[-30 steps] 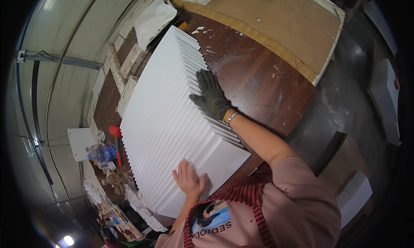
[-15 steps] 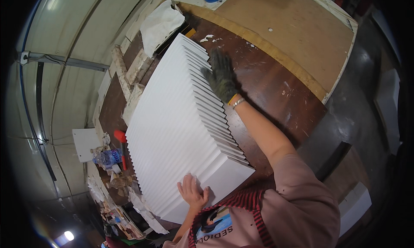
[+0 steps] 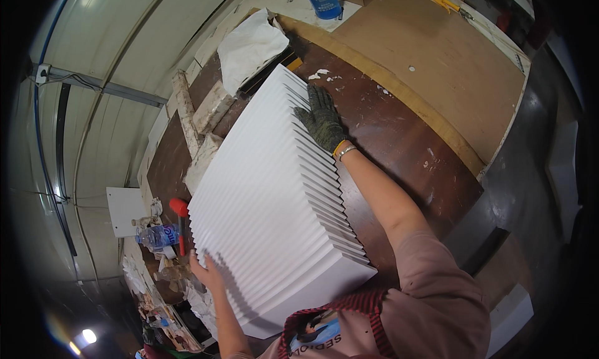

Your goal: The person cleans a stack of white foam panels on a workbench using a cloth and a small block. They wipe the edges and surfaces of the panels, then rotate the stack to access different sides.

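Observation:
A large staggered stack of thin white panels (image 3: 262, 190) lies across the dark brown tabletop in front of me, its stepped edges forming ridges. My right hand (image 3: 324, 122), in a dark grey-green work glove, rests along the stack's far right side, palm toward the edges and fingers stretched out. At the stack's left edge is my bare left hand (image 3: 207, 273), its fingers extended along the panel ends. Neither hand is closed round a panel. Just beyond the left hand lies a red-headed mallet (image 3: 180, 208).
White-smeared blocks (image 3: 212, 106) and a white cloth (image 3: 249, 50) sit at the far left. A plastic bottle (image 3: 157, 236) stands among clutter on the left. Beyond the brown top (image 3: 399, 153) is a tan board (image 3: 437, 66) with a blue container (image 3: 323, 2) behind it.
My left hand has moved from the top of the near panels leftward to the stack's left edge. My right hand stays at the right side, its fingers now closer to the panel edges.

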A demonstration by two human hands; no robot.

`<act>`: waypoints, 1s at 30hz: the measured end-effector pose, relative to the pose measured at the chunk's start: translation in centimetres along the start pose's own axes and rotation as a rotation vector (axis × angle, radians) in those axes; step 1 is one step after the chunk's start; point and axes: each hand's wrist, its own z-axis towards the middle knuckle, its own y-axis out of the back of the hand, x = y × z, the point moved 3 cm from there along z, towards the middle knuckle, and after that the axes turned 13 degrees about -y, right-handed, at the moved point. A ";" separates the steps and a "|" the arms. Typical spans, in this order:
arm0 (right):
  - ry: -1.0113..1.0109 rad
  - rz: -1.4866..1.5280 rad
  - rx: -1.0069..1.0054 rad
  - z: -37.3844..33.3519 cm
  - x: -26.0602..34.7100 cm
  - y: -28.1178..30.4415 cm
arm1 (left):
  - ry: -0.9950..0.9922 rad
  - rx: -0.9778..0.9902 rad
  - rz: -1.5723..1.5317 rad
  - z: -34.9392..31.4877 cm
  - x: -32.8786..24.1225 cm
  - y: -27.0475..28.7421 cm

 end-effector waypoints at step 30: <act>0.035 -0.024 0.083 -0.5 0.0 -1.2 | 0.789 0.428 -0.650 10.3 15.2 -7.1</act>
